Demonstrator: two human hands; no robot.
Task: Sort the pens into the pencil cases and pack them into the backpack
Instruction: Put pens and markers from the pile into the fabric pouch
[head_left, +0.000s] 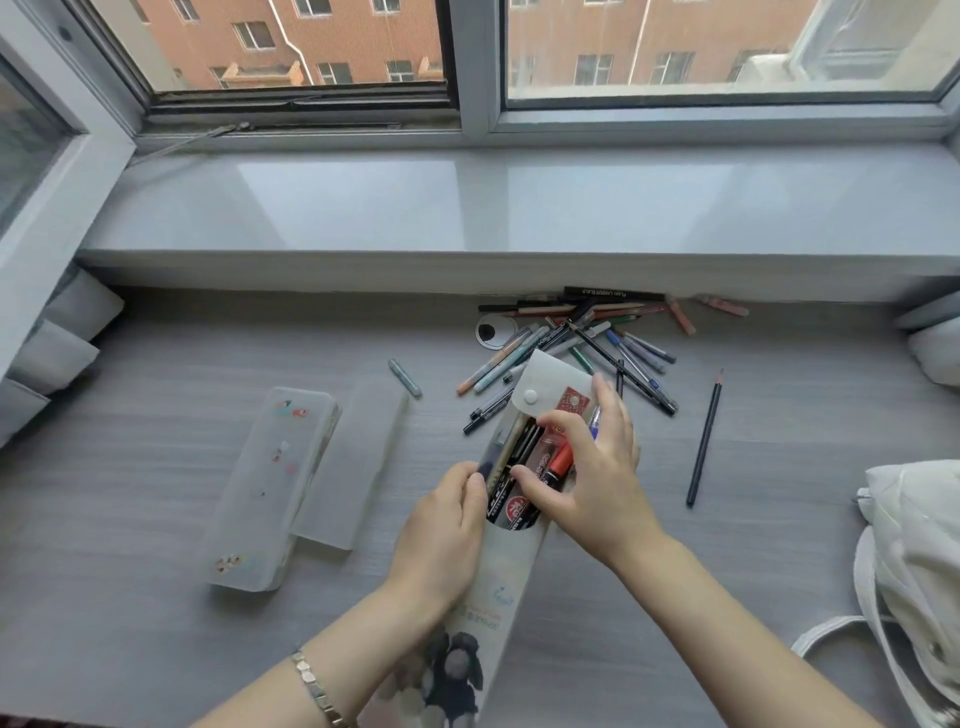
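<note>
A translucent pouch pencil case (511, 561) with a snap flap lies lengthwise in front of me, its flap open toward the window. My left hand (441, 535) grips its left edge near the mouth. My right hand (587, 478) is closed on a bundle of markers (519, 467), black and red ones, that stick out of the pouch mouth. A heap of loose pens (576, 338) lies behind the pouch under the sill. A frosted hard pencil case (275, 483) sits at left with its lid (358, 457) beside it. The white backpack (914, 571) is at the right edge.
A black pencil (704, 439) lies alone to the right of the pouch. A short grey pen (405, 378) rests near the lid. A round cable grommet (493, 330) is set in the desk. The window sill (519, 208) overhangs the desk's far edge.
</note>
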